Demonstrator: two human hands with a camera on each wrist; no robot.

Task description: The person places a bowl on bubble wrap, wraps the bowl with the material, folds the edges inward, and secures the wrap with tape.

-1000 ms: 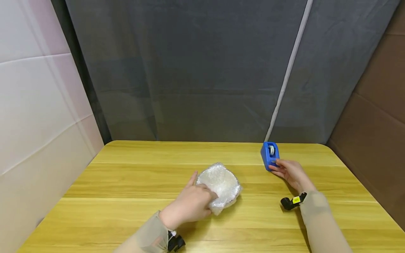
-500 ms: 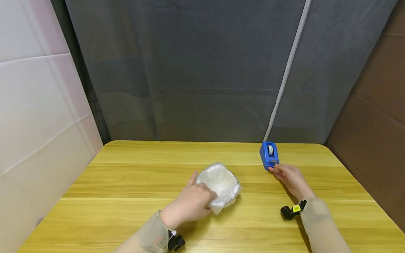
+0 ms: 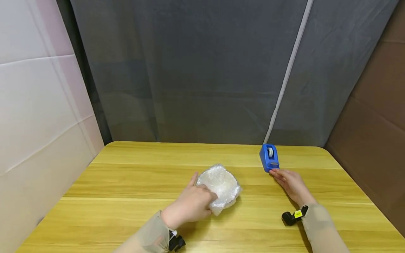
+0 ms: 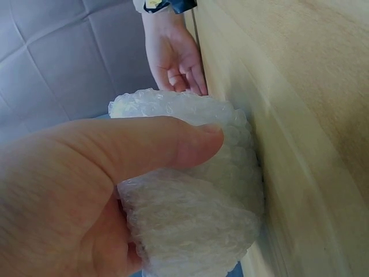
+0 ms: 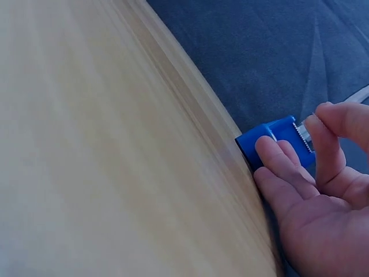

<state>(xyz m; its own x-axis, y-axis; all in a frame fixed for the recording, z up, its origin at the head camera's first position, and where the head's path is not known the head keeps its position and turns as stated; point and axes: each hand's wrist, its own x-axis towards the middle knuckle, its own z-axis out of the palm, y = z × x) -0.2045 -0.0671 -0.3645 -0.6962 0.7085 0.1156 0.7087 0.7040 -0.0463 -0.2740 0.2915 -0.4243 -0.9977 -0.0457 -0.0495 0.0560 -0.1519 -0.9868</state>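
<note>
A bubble-wrapped bowl (image 3: 223, 182) sits tilted at the middle of the table. My left hand (image 3: 190, 203) grips its near left side, thumb (image 4: 190, 141) across the outer wrap in the left wrist view; the other fingers are mostly hidden there. Farther right stands a blue tape dispenser (image 3: 269, 159) with a white-cored roll. At its front end is my right hand (image 3: 292, 184). In the right wrist view, thumb and forefinger pinch the end of clear tape (image 5: 307, 130) by the toothed cutter, while other fingers touch the dispenser's blue body (image 5: 262, 138).
The wood-grain table (image 3: 126, 182) reaches back to a dark grey cloth (image 3: 190, 88) with a pale strip (image 3: 288, 70). White cloth (image 3: 47, 105) hangs on the left, brown panelling (image 3: 376, 116) on the right.
My right hand has drawn back a little from the cutter, toward me and lower along the dispenser's front. The left hand and the wrapped bowl have stayed put.
</note>
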